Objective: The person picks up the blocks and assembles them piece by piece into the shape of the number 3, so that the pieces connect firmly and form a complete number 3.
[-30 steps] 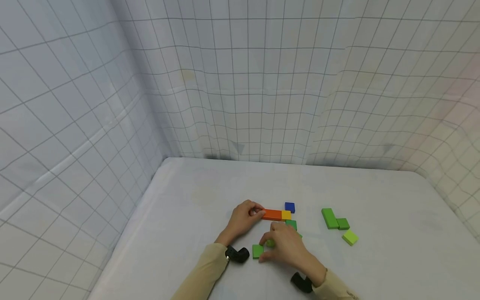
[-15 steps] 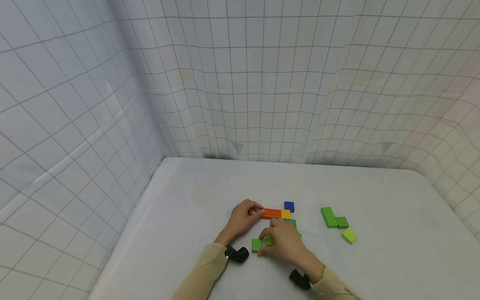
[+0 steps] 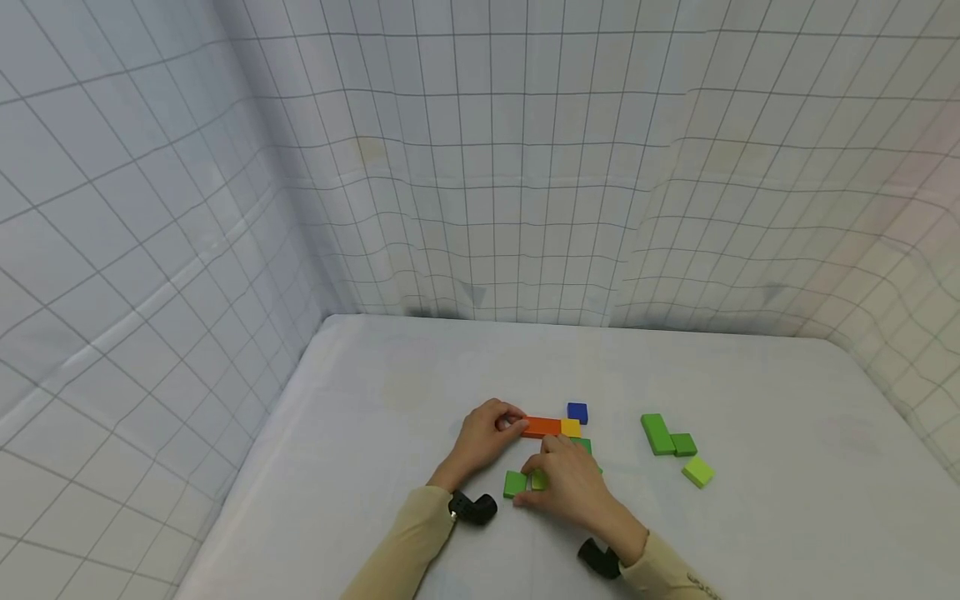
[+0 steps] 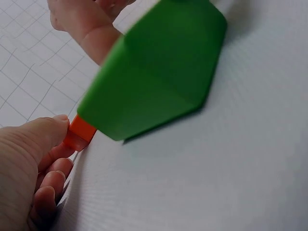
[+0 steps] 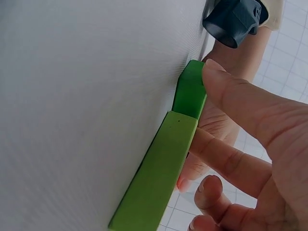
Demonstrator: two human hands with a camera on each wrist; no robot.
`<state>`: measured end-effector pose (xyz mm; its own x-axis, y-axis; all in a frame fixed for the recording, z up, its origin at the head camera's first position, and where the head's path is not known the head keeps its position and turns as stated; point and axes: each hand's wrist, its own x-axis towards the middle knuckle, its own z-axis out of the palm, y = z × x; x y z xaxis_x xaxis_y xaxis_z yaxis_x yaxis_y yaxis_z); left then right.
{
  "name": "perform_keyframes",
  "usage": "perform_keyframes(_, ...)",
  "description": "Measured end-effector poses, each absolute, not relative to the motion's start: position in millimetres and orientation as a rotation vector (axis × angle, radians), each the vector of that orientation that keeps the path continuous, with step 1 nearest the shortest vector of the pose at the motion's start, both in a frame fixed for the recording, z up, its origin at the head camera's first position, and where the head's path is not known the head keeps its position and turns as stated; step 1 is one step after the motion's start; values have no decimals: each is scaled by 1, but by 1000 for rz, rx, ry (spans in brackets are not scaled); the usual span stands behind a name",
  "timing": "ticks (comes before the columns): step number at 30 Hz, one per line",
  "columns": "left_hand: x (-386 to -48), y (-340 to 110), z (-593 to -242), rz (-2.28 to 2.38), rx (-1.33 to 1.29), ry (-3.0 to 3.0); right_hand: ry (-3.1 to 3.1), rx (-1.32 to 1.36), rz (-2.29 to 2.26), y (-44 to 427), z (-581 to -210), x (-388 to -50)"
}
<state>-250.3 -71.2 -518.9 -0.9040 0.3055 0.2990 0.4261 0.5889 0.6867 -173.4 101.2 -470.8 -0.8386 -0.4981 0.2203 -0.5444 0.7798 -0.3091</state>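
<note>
In the head view, my left hand (image 3: 480,442) pinches the left end of a flat orange-red block (image 3: 542,427) between thumb and fingers. A yellow square block (image 3: 571,428) touches that bar's right end. Nearer to me, a small green block (image 3: 514,484) lies between the thumb and index finger of my right hand (image 3: 573,483), which pinches it at its edges. Beside it is a lighter green block (image 5: 154,173), long in the right wrist view and mostly hidden under the right hand in the head view. A dark green block (image 3: 583,446) shows behind the right hand.
A blue block (image 3: 577,412) lies behind the yellow one. On the right are a long green block (image 3: 657,434), a small green block (image 3: 683,444) and a lime block (image 3: 698,472). White gridded cloth (image 3: 495,167) walls the table's (image 3: 787,433) back and sides.
The small green block has slid away from me, towards the orange-red block, and turned slightly, with my right hand's fingers at it. My left hand stays at the orange-red block.
</note>
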Motion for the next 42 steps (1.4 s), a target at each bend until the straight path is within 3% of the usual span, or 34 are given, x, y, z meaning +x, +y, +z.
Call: perform_keyframes(42, -252, -71, -521, -1215, -608, -2674, -2836, 805, 541, 103, -475, -178)
